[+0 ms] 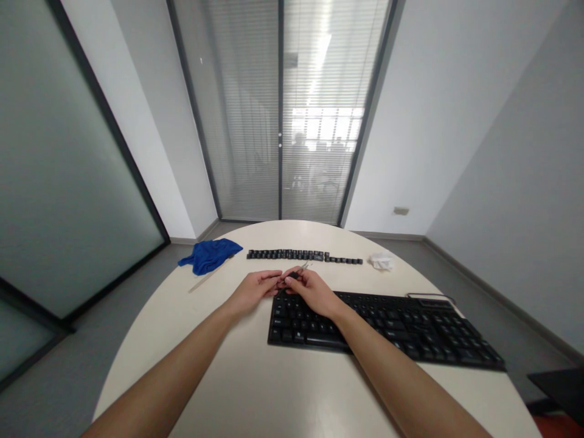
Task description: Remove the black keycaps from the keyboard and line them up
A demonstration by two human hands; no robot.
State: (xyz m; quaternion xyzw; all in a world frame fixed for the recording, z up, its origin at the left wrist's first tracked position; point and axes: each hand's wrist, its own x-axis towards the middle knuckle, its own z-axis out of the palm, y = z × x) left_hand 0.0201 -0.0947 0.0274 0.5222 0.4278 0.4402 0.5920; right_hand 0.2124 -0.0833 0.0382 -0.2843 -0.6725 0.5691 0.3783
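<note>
The right grip (314,291) is pinching a black piece (293,275), probably a keycap, above the counter (255,389) at the 10 o'clock corner of the keyboard (404,323). The left grip (256,288) is sitting just beside it at 9 o'clock; whether it is pinching anything, I cannot tell. A thin tool (306,266) is pointing toward 1 o'clock. For good control, the pinch should be pressing lightly and the right forearm (395,370) should be clearing the keyboard beneath.
</note>
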